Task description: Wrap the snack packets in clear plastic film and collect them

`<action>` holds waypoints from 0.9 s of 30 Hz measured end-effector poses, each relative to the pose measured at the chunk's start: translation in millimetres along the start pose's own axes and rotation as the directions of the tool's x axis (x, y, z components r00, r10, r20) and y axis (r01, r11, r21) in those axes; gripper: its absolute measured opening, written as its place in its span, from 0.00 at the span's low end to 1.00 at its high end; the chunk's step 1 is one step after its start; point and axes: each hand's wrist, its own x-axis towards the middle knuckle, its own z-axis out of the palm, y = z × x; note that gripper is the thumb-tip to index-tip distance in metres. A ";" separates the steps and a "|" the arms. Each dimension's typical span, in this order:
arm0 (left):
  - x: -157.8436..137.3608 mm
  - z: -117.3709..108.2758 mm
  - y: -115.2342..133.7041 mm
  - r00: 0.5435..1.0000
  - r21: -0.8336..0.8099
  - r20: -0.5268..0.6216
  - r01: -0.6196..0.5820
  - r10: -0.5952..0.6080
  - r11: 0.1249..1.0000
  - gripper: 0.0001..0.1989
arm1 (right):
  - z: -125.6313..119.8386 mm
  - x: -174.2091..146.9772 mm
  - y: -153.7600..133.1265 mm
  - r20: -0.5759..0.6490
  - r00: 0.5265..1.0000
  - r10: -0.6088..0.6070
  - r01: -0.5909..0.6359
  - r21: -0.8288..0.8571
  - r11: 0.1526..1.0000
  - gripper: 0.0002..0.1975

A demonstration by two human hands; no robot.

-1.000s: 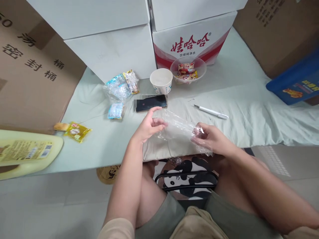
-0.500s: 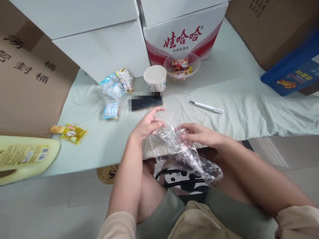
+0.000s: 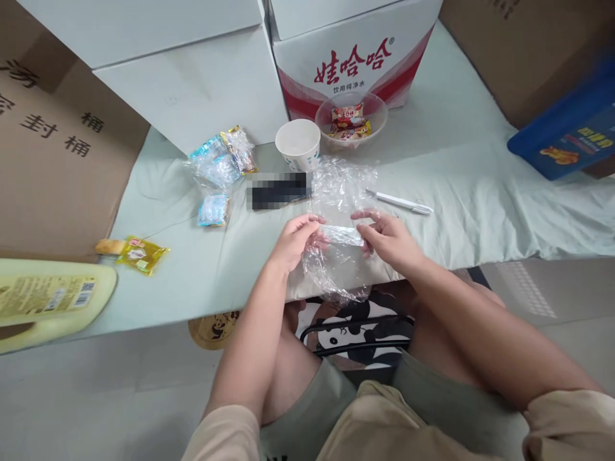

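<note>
A crinkled clear plastic bag (image 3: 342, 186) is stretched between my two hands over the table's front edge. My left hand (image 3: 298, 238) pinches it on one side, thumb against fingers. Opposite, my right hand (image 3: 384, 234) pinches the gathered band of film. One part of the plastic spreads away from me past the phone, and another part hangs down toward my lap. Just beyond the hands lie a dark phone (image 3: 281, 191), partly blurred out, and a white pen-like craft knife (image 3: 401, 201). A white paper cup (image 3: 298, 144) stands behind the phone.
A clear bowl (image 3: 379, 121) with several wrapped snacks stands by a white carton (image 3: 355, 70). Clear-wrapped blue packets (image 3: 214, 210) and a yellow-green packet (image 3: 144, 255) lie to the left. A yellow jug (image 3: 57, 301) lies at far left; a blue container (image 3: 562, 134) is at right.
The plastic bag hung down toward my lap on the right; now it is drawn across between both hands, part of it spread away over the table. Both hands now pinch it.
</note>
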 end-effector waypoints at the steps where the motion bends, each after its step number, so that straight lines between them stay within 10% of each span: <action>1: 0.6 -1.2 0.2 0.998 0.018 -0.053 -0.031 0.032 0.999 0.14 | -2.4 0.6 2.2 0.000 1.000 -0.006 0.006 0.056 0.998 0.22; 6: -7.0 -6.2 -1.3 0.950 0.071 -0.177 -0.249 0.258 0.966 0.12 | -13.1 -4.3 8.3 -0.067 0.993 -0.097 0.105 0.128 0.986 0.37; 12: -28.4 -6.0 -4.9 0.891 0.278 -0.144 -0.380 0.430 0.882 0.40 | -13.0 -14.6 9.1 -0.038 0.939 -0.341 0.339 -0.051 0.939 0.42; 17: -25.7 -11.1 -10.3 0.878 0.646 -0.017 -0.356 0.479 0.676 0.18 | -10.8 -8.0 16.2 -0.052 0.884 -0.464 0.404 -0.414 0.816 0.18; 21: -29.4 -10.8 -7.5 0.723 0.781 -0.066 -0.392 0.688 0.487 0.05 | -12.0 -12.2 9.4 -0.133 0.773 -0.620 0.458 -0.559 0.691 0.07; 23: -33.4 -10.2 -5.5 0.709 0.707 -0.043 -0.476 0.704 0.523 0.04 | -11.7 -17.7 5.3 -0.079 0.808 -0.584 0.515 -0.386 0.765 0.08; 27: -27.0 -8.4 -6.0 0.897 0.258 -0.019 -0.421 0.441 0.869 0.15 | -6.6 -20.2 4.8 -0.100 0.933 -0.346 0.355 0.092 0.930 0.10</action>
